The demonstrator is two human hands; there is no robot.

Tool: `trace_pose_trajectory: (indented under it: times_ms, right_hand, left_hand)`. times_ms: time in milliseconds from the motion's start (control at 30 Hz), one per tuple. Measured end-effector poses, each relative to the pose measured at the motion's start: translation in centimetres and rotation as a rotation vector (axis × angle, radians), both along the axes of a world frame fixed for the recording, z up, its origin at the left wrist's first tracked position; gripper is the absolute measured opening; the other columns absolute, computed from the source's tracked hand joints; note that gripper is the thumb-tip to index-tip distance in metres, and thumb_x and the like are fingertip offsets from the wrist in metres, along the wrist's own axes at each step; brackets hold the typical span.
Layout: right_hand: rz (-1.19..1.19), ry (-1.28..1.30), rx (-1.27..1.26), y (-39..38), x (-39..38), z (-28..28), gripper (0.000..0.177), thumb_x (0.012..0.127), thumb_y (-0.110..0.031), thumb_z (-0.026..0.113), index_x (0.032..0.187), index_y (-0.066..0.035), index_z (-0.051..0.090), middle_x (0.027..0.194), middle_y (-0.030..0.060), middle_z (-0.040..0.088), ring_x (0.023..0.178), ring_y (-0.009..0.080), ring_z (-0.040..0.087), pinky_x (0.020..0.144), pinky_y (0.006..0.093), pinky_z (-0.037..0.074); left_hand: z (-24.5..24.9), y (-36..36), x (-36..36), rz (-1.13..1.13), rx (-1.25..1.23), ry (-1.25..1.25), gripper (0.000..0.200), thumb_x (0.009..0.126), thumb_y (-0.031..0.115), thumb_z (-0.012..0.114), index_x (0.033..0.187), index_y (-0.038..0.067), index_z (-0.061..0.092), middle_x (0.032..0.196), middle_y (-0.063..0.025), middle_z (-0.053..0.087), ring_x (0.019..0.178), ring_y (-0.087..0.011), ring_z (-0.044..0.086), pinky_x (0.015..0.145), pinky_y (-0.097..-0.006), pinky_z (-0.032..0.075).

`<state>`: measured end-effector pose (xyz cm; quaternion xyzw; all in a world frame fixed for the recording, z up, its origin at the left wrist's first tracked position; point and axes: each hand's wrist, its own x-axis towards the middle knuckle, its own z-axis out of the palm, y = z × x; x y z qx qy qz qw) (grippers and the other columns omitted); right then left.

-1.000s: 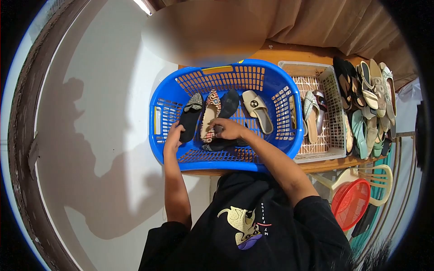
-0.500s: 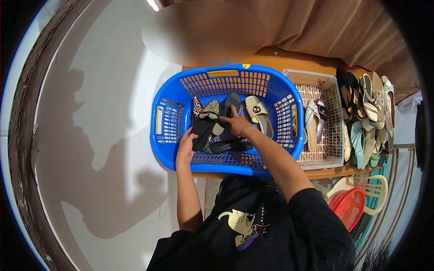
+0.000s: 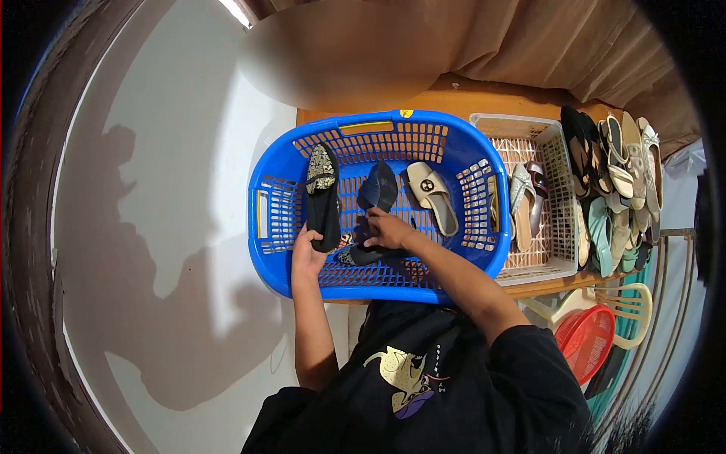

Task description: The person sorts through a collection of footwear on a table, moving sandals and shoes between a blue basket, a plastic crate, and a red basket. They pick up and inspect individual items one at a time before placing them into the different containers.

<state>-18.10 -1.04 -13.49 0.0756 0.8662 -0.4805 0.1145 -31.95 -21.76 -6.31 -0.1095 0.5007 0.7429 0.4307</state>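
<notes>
A blue plastic laundry basket (image 3: 484, 227) stands on a wooden table and holds several shoes. My left hand (image 3: 305, 256) grips the heel of a black flat shoe with a patterned toe (image 3: 323, 195), which stands along the basket's left side. My right hand (image 3: 387, 229) is closed on the heel of a dark slipper (image 3: 376, 191) in the basket's middle. Just below that hand lies another black slipper (image 3: 363, 256) on the basket floor. A beige slide with a round buckle (image 3: 431, 195) rests to the right, untouched.
A white slatted crate (image 3: 563, 219) with two sandals stands right of the basket. Several pairs of sandals (image 3: 616, 181) line the table's right end. A red bowl (image 3: 586, 340) and pale chair sit below the table edge. White wall lies left; curtain behind.
My left hand has swung the black patterned shoe up and to the left side of the basket. My right hand slid down the dark slipper to its heel. The patterned flat is no longer visible.
</notes>
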Motion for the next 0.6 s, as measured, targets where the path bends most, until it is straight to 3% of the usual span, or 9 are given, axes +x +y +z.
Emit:
trace_pose_trajectory:
  times_ms: [100, 267, 333, 400, 433, 467, 533, 567, 600]
  right_hand:
    - [0.069, 0.001, -0.017, 1.3, 0.9, 0.9, 0.049, 0.081, -0.029, 0.078, 0.119, -0.008, 0.055, 0.142, 0.0180, 0.038, 0.123, 0.0451, 0.052, 0.102, 0.0525, 0.045]
    - [-0.527, 0.194, -0.113, 0.2, 1.1, 2.3, 0.060, 0.078, -0.021, 0.073, 0.129, -0.014, 0.041, 0.122, 0.0231, 0.032, 0.112, 0.0507, 0.049, 0.102, 0.0516, 0.044]
    - [-0.561, 0.139, -0.178, 0.2, 1.0, 1.9, 0.054, 0.078, -0.021, 0.073, 0.125, -0.014, 0.049, 0.121, 0.0227, 0.035, 0.116, 0.0468, 0.047, 0.101, 0.0499, 0.044]
    - [-0.402, 0.038, -0.195, 1.5, 1.2, 0.0, 0.040, 0.079, -0.020, 0.072, 0.116, -0.013, 0.059, 0.121, 0.0216, 0.038, 0.118, 0.0420, 0.047, 0.100, 0.0475, 0.045]
    - [-0.426, -0.019, -0.261, 2.2, 1.6, 0.3, 0.022, 0.080, -0.018, 0.071, 0.098, -0.009, 0.064, 0.113, 0.0183, 0.046, 0.109, 0.0339, 0.053, 0.093, 0.0413, 0.048]
    - [-0.423, -0.023, -0.261, 2.8, 1.8, 0.4, 0.022, 0.080, -0.018, 0.071, 0.098, -0.009, 0.064, 0.113, 0.0183, 0.046, 0.109, 0.0339, 0.053, 0.093, 0.0413, 0.048]
    - [-0.491, -0.048, -0.558, 3.7, 2.0, 0.3, 0.016, 0.080, -0.015, 0.071, 0.090, -0.008, 0.061, 0.096, 0.0129, 0.055, 0.091, 0.0257, 0.059, 0.083, 0.0365, 0.049]
    - [-0.549, -0.012, -0.476, 3.6, 2.2, 0.6, 0.019, 0.078, -0.014, 0.072, 0.083, -0.008, 0.055, 0.078, 0.0081, 0.058, 0.078, 0.0205, 0.059, 0.075, 0.0338, 0.048]
    - [-0.546, -0.015, -0.475, 3.7, 2.5, 0.4, 0.019, 0.078, -0.014, 0.072, 0.083, -0.008, 0.055, 0.078, 0.0081, 0.058, 0.078, 0.0205, 0.059, 0.075, 0.0338, 0.048]
  left_hand:
    - [0.1, 0.4, 0.3, -0.043, 0.033, 0.032, 0.065, 0.072, -0.004, 0.046, 0.137, 0.003, 0.052, 0.126, -0.0152, 0.062, 0.112, -0.0307, 0.064, 0.093, -0.0461, 0.054]
    - [1.5, 0.8, 0.6, 0.009, -0.072, -0.020, 0.060, 0.073, -0.004, 0.046, 0.132, 0.000, 0.053, 0.126, -0.0159, 0.063, 0.112, -0.0303, 0.064, 0.094, -0.0440, 0.055]
    - [0.4, 0.5, 0.3, -0.003, -0.078, -0.013, 0.057, 0.075, -0.003, 0.048, 0.132, 0.001, 0.054, 0.125, -0.0153, 0.063, 0.112, -0.0301, 0.064, 0.093, -0.0452, 0.055]
    - [-0.4, 0.3, 0.1, -0.020, -0.087, -0.006, 0.054, 0.078, -0.002, 0.050, 0.132, 0.002, 0.055, 0.125, -0.0147, 0.063, 0.111, -0.0298, 0.065, 0.093, -0.0465, 0.055]
    - [-0.5, 0.5, 0.1, -0.060, -0.114, 0.012, 0.053, 0.081, -0.001, 0.050, 0.133, 0.003, 0.054, 0.125, -0.0161, 0.062, 0.110, -0.0298, 0.065, 0.091, -0.0476, 0.056]
    - [-0.7, 0.7, 0.1, -0.103, -0.141, 0.029, 0.051, 0.084, 0.001, 0.051, 0.135, 0.004, 0.052, 0.125, -0.0174, 0.061, 0.108, -0.0298, 0.065, 0.089, -0.0486, 0.057]
    - [0.3, 1.6, 0.2, -0.167, -0.155, 0.046, 0.045, 0.091, 0.009, 0.054, 0.136, 0.007, 0.052, 0.123, -0.0149, 0.062, 0.110, -0.0277, 0.063, 0.093, -0.0523, 0.054]
    - [1.1, 2.4, 0.5, -0.145, -0.171, -0.022, 0.042, 0.092, 0.014, 0.057, 0.133, 0.009, 0.054, 0.123, -0.0125, 0.064, 0.112, -0.0277, 0.063, 0.095, -0.0537, 0.052]
    - [2.2, 3.5, 0.8, -0.122, -0.187, -0.090, 0.039, 0.092, 0.019, 0.060, 0.130, 0.010, 0.056, 0.122, -0.0101, 0.066, 0.113, -0.0276, 0.064, 0.097, -0.0550, 0.050]
